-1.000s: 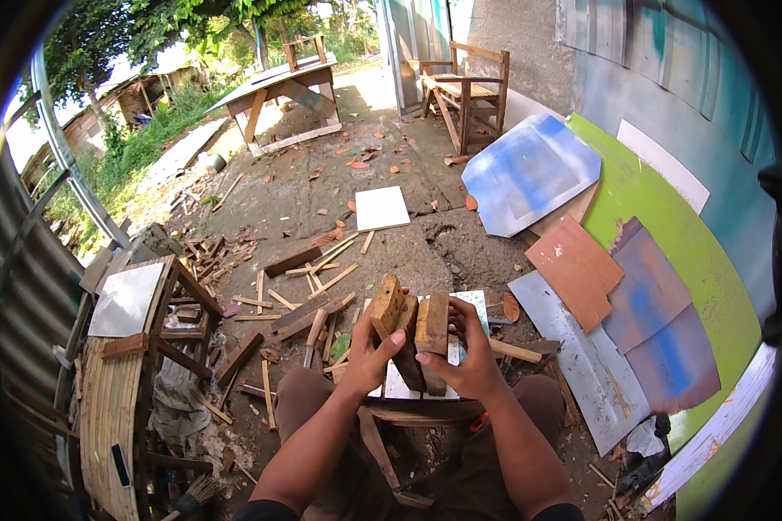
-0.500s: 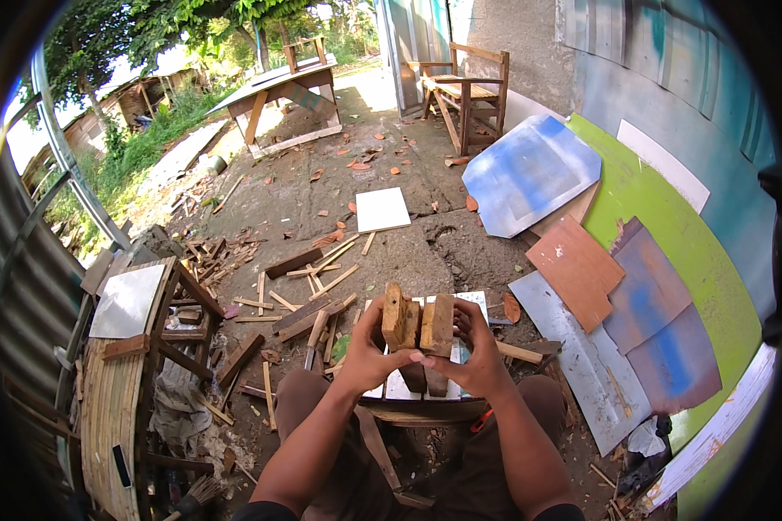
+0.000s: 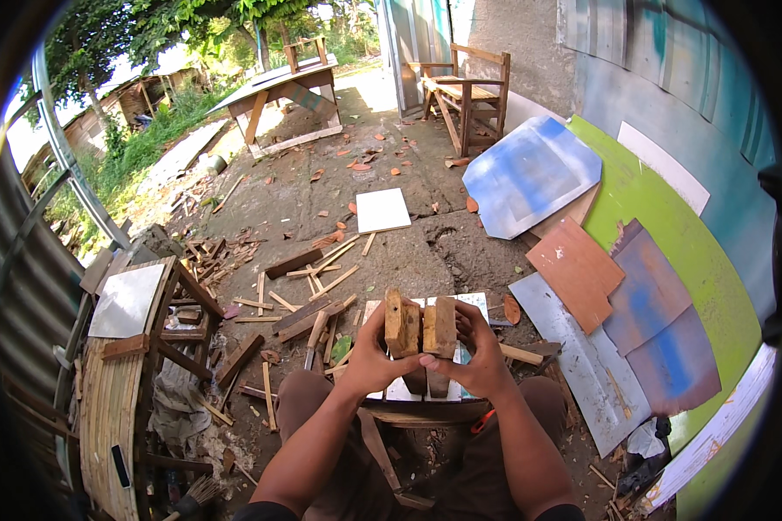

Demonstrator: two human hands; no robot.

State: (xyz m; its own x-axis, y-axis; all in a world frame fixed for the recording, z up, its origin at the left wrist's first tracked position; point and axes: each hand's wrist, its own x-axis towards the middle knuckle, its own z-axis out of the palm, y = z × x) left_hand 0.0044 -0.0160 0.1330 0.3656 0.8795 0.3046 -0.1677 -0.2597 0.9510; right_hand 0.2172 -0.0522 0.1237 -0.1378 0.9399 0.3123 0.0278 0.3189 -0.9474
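Wooden blocks [image 3: 444,326] stand side by side between my hands, over the white worktop [image 3: 474,304]; whether they touch it, I cannot tell. My left hand [image 3: 365,366] and right hand [image 3: 478,368] clasp their outer sides, thumbs [image 3: 447,366] close together nearside.

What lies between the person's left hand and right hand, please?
Between the left hand and the right hand are wooden blocks, held side by side with a narrow dark gap between them. This shows in the head view.
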